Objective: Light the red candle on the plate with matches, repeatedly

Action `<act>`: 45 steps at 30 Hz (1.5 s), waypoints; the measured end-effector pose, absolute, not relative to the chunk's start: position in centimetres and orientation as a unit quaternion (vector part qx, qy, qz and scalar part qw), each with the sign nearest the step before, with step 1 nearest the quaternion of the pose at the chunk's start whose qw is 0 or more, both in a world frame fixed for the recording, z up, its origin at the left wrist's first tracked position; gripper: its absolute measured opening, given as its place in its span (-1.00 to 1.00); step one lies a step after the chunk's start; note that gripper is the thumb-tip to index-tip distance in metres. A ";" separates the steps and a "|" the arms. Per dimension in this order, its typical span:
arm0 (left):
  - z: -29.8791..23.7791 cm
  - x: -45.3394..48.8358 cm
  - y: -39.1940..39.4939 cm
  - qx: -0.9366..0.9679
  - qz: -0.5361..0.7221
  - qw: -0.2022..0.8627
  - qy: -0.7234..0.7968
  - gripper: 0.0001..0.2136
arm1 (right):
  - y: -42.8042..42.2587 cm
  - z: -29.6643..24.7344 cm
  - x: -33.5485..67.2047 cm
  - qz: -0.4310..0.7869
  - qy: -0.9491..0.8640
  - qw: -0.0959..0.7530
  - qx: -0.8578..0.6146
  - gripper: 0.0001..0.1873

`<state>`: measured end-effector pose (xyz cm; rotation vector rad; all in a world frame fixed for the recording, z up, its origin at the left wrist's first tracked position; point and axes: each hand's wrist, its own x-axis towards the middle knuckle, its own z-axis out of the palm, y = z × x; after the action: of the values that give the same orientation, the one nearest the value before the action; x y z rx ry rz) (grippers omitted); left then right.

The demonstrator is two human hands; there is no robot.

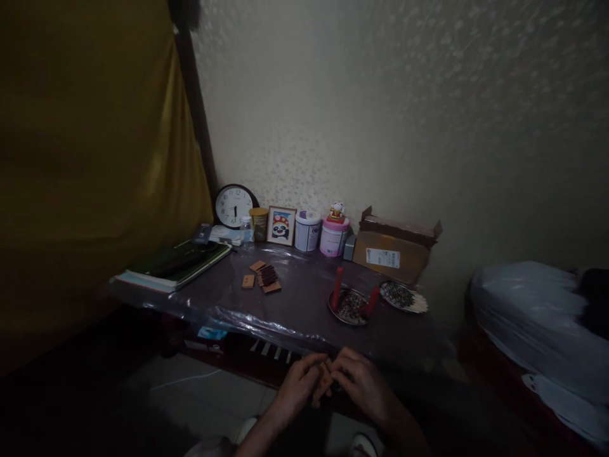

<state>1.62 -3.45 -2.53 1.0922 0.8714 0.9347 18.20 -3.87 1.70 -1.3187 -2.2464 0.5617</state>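
In front of the table's near edge, my left hand (pixel 301 382) is closed round a small tan matchbox (pixel 324 383). My right hand (pixel 358 379) meets the box from the other side, its fingers pinched together at the box's edge. Whatever is between those right fingertips is too small and dark to make out. On the table lie several more matchboxes (pixel 267 277), some with their dark striking sides up. Two red candles (pixel 337 289) stand on a round metal plate (pixel 351 323), the right one tilted. Beside it, a second plate holds many matchsticks (pixel 404 297).
The table (pixel 295 298) has a clear plastic cover. Along the wall stand a clock (pixel 234 206), a panda picture (pixel 281 226), two tubs (pixel 307 231) and a cardboard box (pixel 397 251). A large book (pixel 176 266) lies left; plastic-wrapped goods (pixel 537 317) are at right.
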 end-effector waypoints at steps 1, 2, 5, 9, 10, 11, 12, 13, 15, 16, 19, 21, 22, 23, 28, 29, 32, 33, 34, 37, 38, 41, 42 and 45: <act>-2.5 1.6 -3.5 0.486 0.415 0.666 0.384 -0.60 | -3.9 1.7 18.2 0.202 -0.820 0.231 -0.483 -0.83; -2.5 1.6 -3.5 0.488 0.416 0.666 0.381 -0.59 | -3.9 1.7 18.2 0.197 -0.820 0.227 -0.487 -0.83; -2.7 1.7 -3.5 0.490 0.415 0.663 0.384 -0.58 | -3.8 1.7 18.1 0.181 -0.822 0.219 -0.493 -0.81; -3.0 1.7 -3.4 0.502 0.420 0.655 0.378 -0.60 | -3.9 1.8 18.1 0.181 -0.829 0.208 -0.487 -0.80; -3.0 1.7 -3.4 0.507 0.419 0.653 0.375 -0.61 | -3.9 1.8 18.1 0.182 -0.830 0.205 -0.486 -0.81; -3.0 1.7 -3.4 0.512 0.418 0.652 0.373 -0.62 | -4.0 1.9 18.1 0.181 -0.831 0.203 -0.485 -0.81; -3.0 1.7 -3.4 0.514 0.416 0.651 0.372 -0.62 | -4.0 1.9 18.1 0.180 -0.832 0.201 -0.485 -0.81; -2.9 1.7 -3.4 0.513 0.416 0.651 0.375 -0.62 | -4.0 1.9 18.1 0.177 -0.833 0.200 -0.484 -0.80; -2.7 1.7 -3.5 0.505 0.417 0.652 0.381 -0.61 | -4.0 1.8 18.1 0.174 -0.836 0.200 -0.480 -0.79; -2.5 1.8 -3.5 0.503 0.418 0.653 0.383 -0.61 | -4.0 1.8 18.1 0.174 -0.837 0.201 -0.478 -0.79; -2.0 1.8 -3.8 0.504 0.421 0.649 0.385 -0.64 | -4.0 1.6 18.1 0.171 -0.839 0.207 -0.473 -0.81; -1.7 1.8 -3.9 0.511 0.420 0.642 0.387 -0.66 | -4.0 1.6 18.1 0.168 -0.838 0.212 -0.474 -0.82; -1.6 1.8 -4.0 0.515 0.418 0.638 0.389 -0.66 | -4.0 1.7 18.0 0.168 -0.837 0.215 -0.475 -0.82; -1.6 1.8 -4.0 0.520 0.417 0.634 0.391 -0.67 | -4.0 1.7 18.0 0.169 -0.835 0.218 -0.476 -0.82; -1.2 1.8 -4.3 0.574 0.417 0.592 0.382 -0.67 | -4.3 2.0 17.7 0.163 -0.825 0.218 -0.494 -0.84; -1.1 1.8 -4.4 0.586 0.419 0.578 0.383 -0.68 | -4.3 1.9 17.7 0.161 -0.824 0.217 -0.498 -0.84; -1.0 1.7 -4.4 0.622 0.421 0.534 0.388 -0.69 | -4.3 1.6 17.6 0.152 -0.822 0.214 -0.505 -0.85; -1.1 1.6 -4.3 0.631 0.421 0.521 0.391 -0.68 | -4.2 1.5 17.6 0.148 -0.820 0.217 -0.508 -0.85; -1.1 1.5 -4.3 0.635 0.422 0.510 0.398 -0.67 | -4.2 1.4 17.7 0.145 -0.818 0.221 -0.510 -0.84; -1.1 1.2 -4.0 0.608 0.444 0.501 0.427 -0.65 | -3.9 1.4 17.9 0.153 -0.800 0.251 -0.523 -0.84; -1.0 1.1 -3.9 0.587 0.455 0.512 0.432 -0.65 | -3.7 1.4 18.0 0.164 -0.787 0.270 -0.530 -0.85; -0.4 0.8 -3.8 0.501 0.485 0.583 0.418 -0.59 | -3.3 1.8 18.4 0.232 -0.727 0.342 -0.548 -0.91; -0.1 0.7 -3.8 0.472 0.488 0.608 0.412 -0.56 | -3.2 1.9 18.5 0.262 -0.704 0.367 -0.549 -0.95; 0.5 0.7 -3.9 0.416 0.471 0.666 0.402 -0.45 | -2.9 2.1 18.7 0.335 -0.645 0.421 -0.543 -0.81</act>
<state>0.65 -3.88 0.51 0.9380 0.9086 1.0628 18.75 -2.85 2.06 -1.3611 -1.6151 0.8400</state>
